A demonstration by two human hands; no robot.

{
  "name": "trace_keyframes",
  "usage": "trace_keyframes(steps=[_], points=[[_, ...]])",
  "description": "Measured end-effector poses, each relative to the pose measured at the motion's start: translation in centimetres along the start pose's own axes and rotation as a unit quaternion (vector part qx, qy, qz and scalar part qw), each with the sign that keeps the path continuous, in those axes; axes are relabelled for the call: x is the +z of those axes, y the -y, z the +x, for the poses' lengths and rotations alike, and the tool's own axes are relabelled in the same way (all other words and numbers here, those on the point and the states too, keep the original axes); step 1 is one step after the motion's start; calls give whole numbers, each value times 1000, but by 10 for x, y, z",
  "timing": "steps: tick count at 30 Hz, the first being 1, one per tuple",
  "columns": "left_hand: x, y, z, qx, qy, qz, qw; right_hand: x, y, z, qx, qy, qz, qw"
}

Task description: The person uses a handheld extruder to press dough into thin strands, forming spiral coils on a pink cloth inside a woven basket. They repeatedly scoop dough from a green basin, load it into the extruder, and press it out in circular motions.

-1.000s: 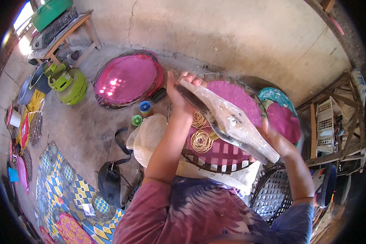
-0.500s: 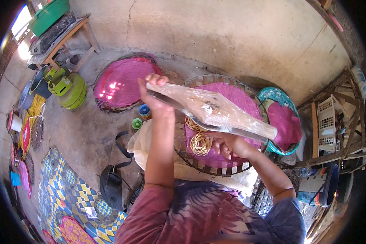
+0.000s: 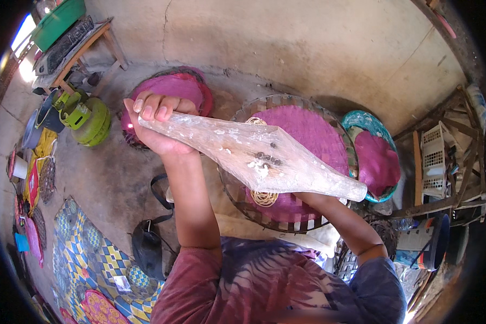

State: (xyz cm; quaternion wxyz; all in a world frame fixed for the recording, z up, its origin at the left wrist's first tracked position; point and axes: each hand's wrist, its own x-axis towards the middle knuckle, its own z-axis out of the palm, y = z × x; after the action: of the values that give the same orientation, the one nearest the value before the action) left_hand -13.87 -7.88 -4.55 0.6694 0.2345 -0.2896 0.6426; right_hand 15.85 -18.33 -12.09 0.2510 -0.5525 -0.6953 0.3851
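Observation:
My left hand is closed around the left end of a long wooden piece with two tapered handles. The wood is pale, smeared with white, wide in the middle, with dark bolt heads there. It is held up over a round woven tray lined with pink mesh cloth. A coil of thin yellow strands lies on the cloth, partly covered by the wood; more strands show above it. My right forearm reaches under the wood, which hides my right hand and its fingers.
A turquoise basin with pink cloth stands right of the tray. Another pink-covered round tray lies behind my left hand. Green gas cylinders sit by a wooden bench at far left. A black bag and patterned mat lie left.
My left hand has moved left and nearer, and the wooden piece has turned so that its broad face shows. My right hand has gone out of sight beneath it.

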Motion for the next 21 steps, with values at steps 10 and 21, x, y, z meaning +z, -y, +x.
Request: trace_keyframes(steps=[10, 21], points=[[4, 8, 0, -1, -19, -30, 999, 32, -37, -26, -132, -59, -226, 963], [-6, 72, 1, -145, -126, 22, 981, -95, 36, -75, 61, 312, 452, 833]])
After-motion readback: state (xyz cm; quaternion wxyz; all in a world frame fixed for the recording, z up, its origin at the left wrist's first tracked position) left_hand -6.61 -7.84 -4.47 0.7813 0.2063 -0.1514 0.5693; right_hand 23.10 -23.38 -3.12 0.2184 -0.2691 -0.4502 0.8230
